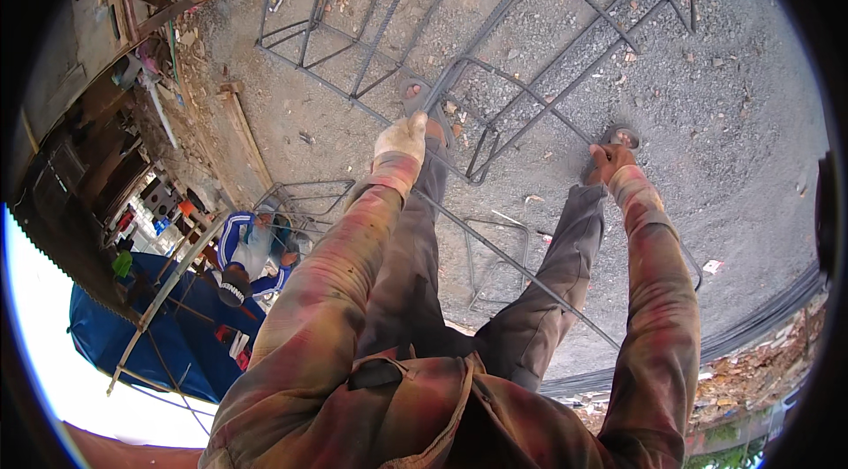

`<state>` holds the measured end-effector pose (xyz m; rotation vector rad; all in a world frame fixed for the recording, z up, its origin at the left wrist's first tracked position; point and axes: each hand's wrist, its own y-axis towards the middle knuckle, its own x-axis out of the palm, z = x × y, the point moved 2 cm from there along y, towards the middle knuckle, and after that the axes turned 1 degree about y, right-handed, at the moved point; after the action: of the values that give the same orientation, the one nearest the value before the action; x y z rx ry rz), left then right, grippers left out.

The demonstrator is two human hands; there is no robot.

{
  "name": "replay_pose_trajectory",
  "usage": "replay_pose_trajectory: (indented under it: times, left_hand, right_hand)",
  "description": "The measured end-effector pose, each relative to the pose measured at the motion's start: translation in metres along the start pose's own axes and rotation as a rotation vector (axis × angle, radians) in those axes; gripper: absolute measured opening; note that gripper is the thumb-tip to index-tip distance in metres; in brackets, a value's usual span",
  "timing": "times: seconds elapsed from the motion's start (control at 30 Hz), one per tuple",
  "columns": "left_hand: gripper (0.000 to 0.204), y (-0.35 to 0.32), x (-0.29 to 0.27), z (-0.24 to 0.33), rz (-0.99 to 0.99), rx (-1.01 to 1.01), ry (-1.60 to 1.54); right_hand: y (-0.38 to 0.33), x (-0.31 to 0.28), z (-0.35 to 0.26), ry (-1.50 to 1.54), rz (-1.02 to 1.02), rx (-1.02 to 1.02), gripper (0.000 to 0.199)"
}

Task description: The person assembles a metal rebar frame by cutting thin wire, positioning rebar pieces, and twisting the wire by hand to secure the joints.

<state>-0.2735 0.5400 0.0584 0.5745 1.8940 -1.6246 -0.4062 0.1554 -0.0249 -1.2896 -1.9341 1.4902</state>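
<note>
A cage of dark steel reinforcing bars with bent rectangular hoops lies on the gravel in front of me and reaches up to the far edge. My left hand, in a pale work glove, is closed around bars at the cage's near side, just above my left foot. One long straight bar runs from beneath that hand toward the lower right, across my legs. My right hand, which looks bare, is closed on a thin steel bar beside my right foot. That bar curves on behind my right forearm, so part of it is hidden.
Another person in a blue jacket and dark cap is at the left, near more bent bars. A blue tarpaulin hangs behind. A wooden plank lies at the left. Long bars are stacked along the lower right edge.
</note>
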Motion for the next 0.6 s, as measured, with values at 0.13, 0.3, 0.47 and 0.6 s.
replay_pose_trajectory:
  times: [0.13, 0.3, 0.47, 0.6]
  left_hand:
    - [0.053, 0.025, -0.039, -0.002, -0.085, -0.09, -0.055]
    - [0.052, 0.034, -0.055, -0.009, 0.089, 0.05, -0.106]
    - [0.058, 0.063, -0.073, -0.051, 0.057, -0.095, -0.112]
    - [0.06, 0.07, -0.076, -0.027, 0.04, -0.105, -0.092]
  right_hand:
    - [0.033, -0.008, -0.023, 0.038, -0.077, -0.005, 0.053]
    - [0.031, -0.018, 0.055, 0.033, 0.015, -0.099, 0.058]
    - [0.009, -0.054, 0.083, 0.122, -0.031, -0.099, 0.042]
    - [-0.015, -0.05, 0.15, 0.011, 0.106, -0.12, 0.047]
